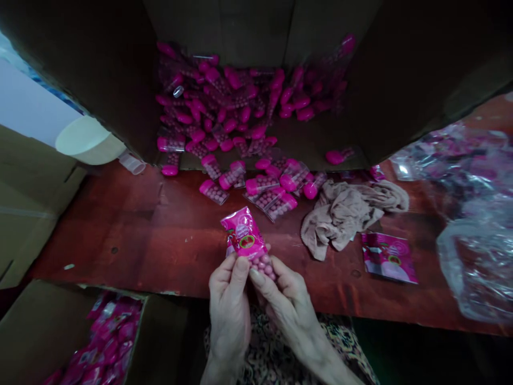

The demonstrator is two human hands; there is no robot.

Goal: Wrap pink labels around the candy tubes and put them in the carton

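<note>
Packet (244,232) and jar (266,266) are pressed together, to the left of the rag (340,214) and a little nearer the person. The grip of the left hand (230,305) is clamped on the packet's lower end; that of the right hand (286,299) is closed around the jar, its thumb across the pink balls. Whether the jar is partly inside the packet or only behind it, I cannot tell.

The thin film could wrinkle or split if the jar were forced against it at an angle. The jar, smooth and rounded by its filling, might slip should the right thumb ease off. Its cap is hidden, so a loose one would go unnoticed and could spill balls over the worktop (140,235).

Beyond the rag, and to its left, loose jars (262,184) crowd together, backed by a heap (232,101) inside a big box (420,69); a forward push could knock the nearest ones about. Just beside the rag, on its near right, lies a flat wrapper (390,258). Farther right of the rag a crumpled plastic bag (476,272) could snag a reaching sleeve. Well left of the rag, nearer the person, a carton (48,331) holds pink packs (112,331).
</note>
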